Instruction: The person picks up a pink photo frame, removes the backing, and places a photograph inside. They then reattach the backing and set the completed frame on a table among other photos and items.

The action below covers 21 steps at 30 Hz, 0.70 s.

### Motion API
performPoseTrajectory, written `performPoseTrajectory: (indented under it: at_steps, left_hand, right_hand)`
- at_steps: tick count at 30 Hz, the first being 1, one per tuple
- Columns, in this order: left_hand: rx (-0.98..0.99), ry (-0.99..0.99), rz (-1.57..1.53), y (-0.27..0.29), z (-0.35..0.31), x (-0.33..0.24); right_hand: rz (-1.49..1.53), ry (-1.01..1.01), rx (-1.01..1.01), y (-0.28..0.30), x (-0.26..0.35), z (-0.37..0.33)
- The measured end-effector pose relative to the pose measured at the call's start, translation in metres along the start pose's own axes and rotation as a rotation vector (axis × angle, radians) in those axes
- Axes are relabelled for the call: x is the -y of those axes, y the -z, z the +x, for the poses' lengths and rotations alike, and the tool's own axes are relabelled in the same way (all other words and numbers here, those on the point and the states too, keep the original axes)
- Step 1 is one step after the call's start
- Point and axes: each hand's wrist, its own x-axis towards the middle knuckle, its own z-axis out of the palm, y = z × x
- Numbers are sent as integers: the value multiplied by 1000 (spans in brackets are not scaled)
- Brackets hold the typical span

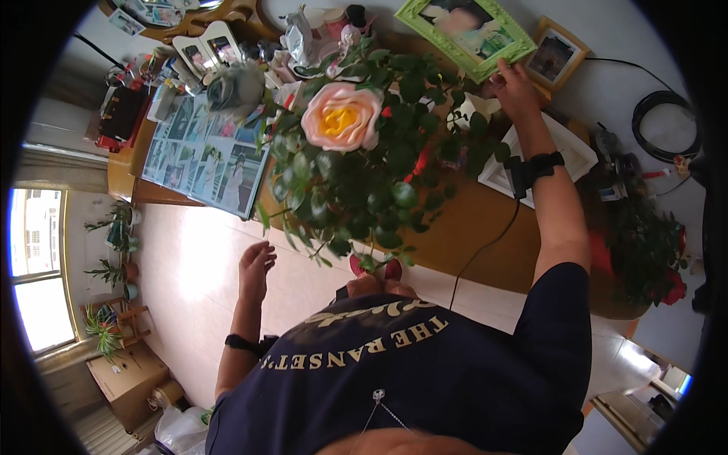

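At the far right, my right hand (pixel 517 92) is closed on the lower corner of a light green picture frame (pixel 497 57), thumb and fingers at its edge. The frame is tilted and holds a photo. My left hand (pixel 256 265) hangs low over the floor, left of the plant, with loosely bent fingers and nothing visible in them. Between my hands stands a leafy potted plant (pixel 394 193) with a large pink and yellow flower (pixel 343 117). Its leaves hide the pot. Close to my right hand are a wooden picture frame (pixel 557 53) and a white shallow tray-like frame (pixel 580 152).
A brown wooden cabinet top (pixel 485 250) carries a photo board (pixel 203 155), a double white photo frame (pixel 208 51) and many small items. A black cable (pixel 485 249) runs from my right wrist strap. Red flowers (pixel 673 287) stand at right; a cardboard box (pixel 129 371) lies at lower left.
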Motion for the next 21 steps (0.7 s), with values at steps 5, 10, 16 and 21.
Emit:
performPoseTrajectory:
  at_steps: [5, 10, 16, 21]
  left_hand:
    - [56, -61, -107, 1, 17, -22]
    - [112, -181, -206, 8, 48, -46]
    - [164, -276, -292, 5, 87, -72]
    - [228, -362, -318, -12, 103, -106]
  right_hand:
    - [236, -62, -29, 1, 38, -26]
    - [219, -23, -101, -24, 80, -56]
    - [189, 7, -55, -42, 111, -86]
    - [242, -19, -1, -39, 123, -88]
